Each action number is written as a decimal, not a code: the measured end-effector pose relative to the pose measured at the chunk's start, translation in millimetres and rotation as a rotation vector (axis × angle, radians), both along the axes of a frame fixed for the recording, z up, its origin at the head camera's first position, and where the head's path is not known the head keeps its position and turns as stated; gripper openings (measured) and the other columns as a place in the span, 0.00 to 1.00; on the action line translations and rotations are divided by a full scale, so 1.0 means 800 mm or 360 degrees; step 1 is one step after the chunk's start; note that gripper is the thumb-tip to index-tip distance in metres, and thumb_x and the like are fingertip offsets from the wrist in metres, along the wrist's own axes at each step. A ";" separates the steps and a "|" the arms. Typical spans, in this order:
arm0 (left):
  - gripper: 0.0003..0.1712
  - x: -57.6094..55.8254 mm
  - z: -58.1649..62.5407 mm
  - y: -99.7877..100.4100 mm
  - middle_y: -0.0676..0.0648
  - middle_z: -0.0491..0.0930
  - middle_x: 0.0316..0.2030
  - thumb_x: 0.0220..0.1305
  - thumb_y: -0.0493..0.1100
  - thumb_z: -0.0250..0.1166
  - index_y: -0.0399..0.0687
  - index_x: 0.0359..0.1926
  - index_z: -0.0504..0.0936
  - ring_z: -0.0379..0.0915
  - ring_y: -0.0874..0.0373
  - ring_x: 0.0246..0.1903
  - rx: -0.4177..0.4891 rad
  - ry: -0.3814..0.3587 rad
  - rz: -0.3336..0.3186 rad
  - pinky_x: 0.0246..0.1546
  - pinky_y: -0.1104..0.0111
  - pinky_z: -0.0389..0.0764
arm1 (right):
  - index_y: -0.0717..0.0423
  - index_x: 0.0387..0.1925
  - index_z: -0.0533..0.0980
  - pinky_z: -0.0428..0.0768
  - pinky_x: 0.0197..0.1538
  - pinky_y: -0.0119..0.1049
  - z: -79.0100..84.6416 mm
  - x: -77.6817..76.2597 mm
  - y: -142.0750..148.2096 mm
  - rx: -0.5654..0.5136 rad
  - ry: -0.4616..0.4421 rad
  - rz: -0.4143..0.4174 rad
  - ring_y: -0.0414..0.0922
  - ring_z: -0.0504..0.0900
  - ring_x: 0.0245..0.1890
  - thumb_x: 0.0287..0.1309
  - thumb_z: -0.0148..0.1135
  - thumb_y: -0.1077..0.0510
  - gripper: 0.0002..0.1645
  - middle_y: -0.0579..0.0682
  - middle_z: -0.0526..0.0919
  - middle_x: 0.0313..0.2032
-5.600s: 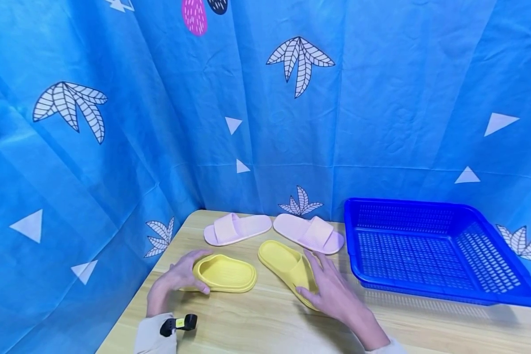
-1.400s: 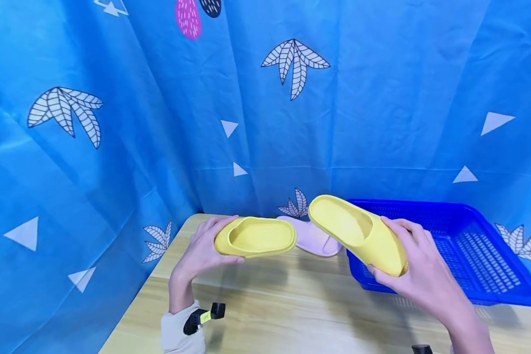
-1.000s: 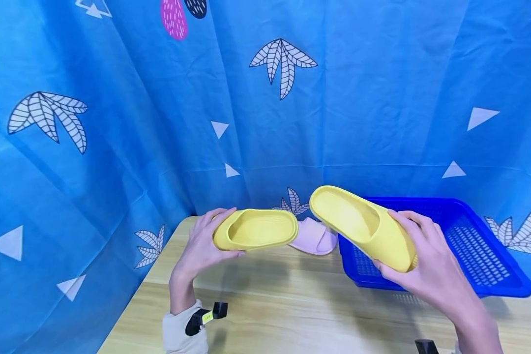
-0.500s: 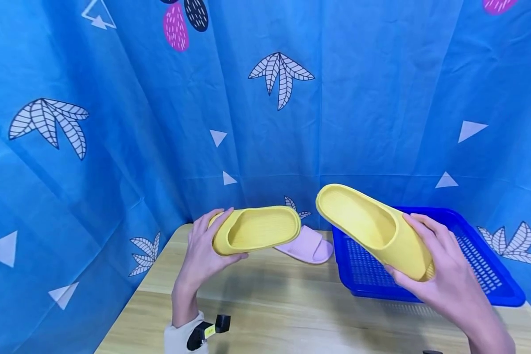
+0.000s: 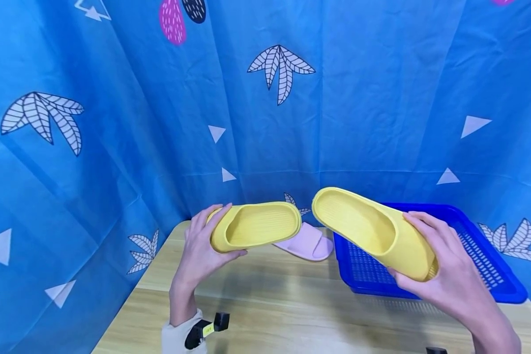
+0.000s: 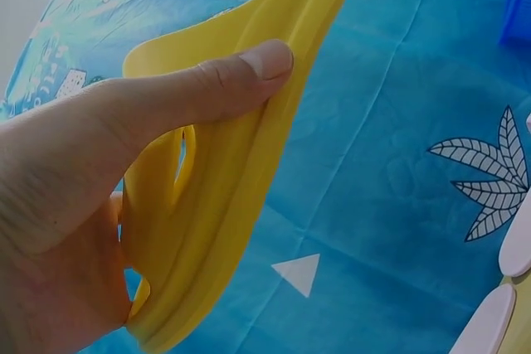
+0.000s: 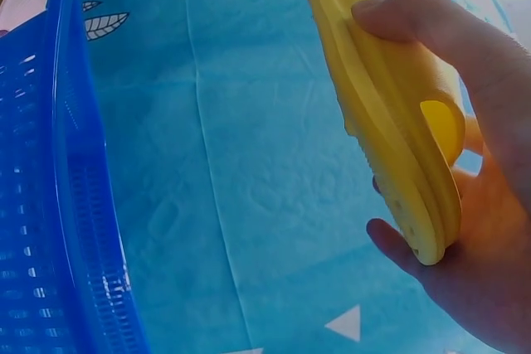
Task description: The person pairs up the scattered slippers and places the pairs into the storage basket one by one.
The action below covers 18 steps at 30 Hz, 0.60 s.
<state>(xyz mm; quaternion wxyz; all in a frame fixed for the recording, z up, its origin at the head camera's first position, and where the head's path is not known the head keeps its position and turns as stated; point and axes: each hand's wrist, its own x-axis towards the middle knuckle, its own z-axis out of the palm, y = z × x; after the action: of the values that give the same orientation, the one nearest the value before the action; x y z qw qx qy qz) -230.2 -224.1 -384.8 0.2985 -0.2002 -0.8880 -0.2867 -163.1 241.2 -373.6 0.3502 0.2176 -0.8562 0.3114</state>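
My left hand [image 5: 203, 253] grips a yellow slipper [image 5: 265, 224] by its toe end, thumb along the near side and fingers over the far side. The slipper is raised above the table, its heel pointing right. On the right, my right hand [image 5: 451, 270] holds the matching yellow slipper [image 5: 356, 216] at the toe, with the heel tilted up and leftward over the basket's left part. Both wrist views show a thumb pressed on the slipper's side; in the right one, a finger [image 7: 392, 242] reaches under the toe of the yellow slipper [image 7: 390, 105].
A blue perforated basket [image 5: 376, 289] stands on the right of the wooden table [image 5: 265, 319]. One pink slipper [image 5: 309, 243] lies at the back, partly behind the raised left slipper; the left wrist view shows parts of two pink soles [image 6: 489, 321]. A blue patterned curtain [image 5: 363, 108] surrounds the table.
Earlier, both yellow slippers lay on the table with my hands at them. They have since been lifted, the right one moving rightward in front of the basket. Over the last half second, both barely move.
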 end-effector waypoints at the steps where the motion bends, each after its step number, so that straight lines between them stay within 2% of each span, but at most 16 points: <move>1: 0.61 0.000 0.001 0.001 0.46 0.69 0.68 0.36 0.58 0.88 0.63 0.74 0.71 0.57 0.44 0.68 -0.0013 -0.0003 0.0000 0.59 0.36 0.59 | 0.53 0.72 0.70 0.58 0.56 0.23 0.000 0.000 0.000 0.0005 0.0003 0.0017 0.41 0.64 0.67 0.15 0.90 0.62 0.70 0.55 0.70 0.70; 11: 0.60 0.000 0.003 0.008 0.46 0.69 0.68 0.37 0.60 0.87 0.63 0.74 0.70 0.57 0.44 0.69 -0.0080 -0.0036 0.0016 0.59 0.37 0.60 | 0.53 0.74 0.69 0.57 0.62 0.24 0.005 -0.002 -0.004 0.0101 -0.0091 0.0125 0.46 0.63 0.70 0.25 0.87 0.58 0.66 0.54 0.69 0.72; 18: 0.60 0.000 0.002 0.012 0.44 0.69 0.68 0.37 0.59 0.87 0.63 0.74 0.71 0.57 0.42 0.68 -0.0089 -0.0066 -0.0012 0.57 0.37 0.61 | 0.52 0.73 0.69 0.57 0.61 0.23 0.005 -0.001 -0.007 0.0159 -0.0071 0.0139 0.45 0.65 0.68 0.24 0.87 0.57 0.66 0.54 0.70 0.71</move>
<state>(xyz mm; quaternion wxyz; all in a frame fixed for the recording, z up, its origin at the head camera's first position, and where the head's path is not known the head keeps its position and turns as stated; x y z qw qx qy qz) -230.3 -214.8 -383.3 0.2734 -0.2057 -0.9009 -0.2670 -164.3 235.6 -369.7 0.3058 0.2650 -0.8679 0.2881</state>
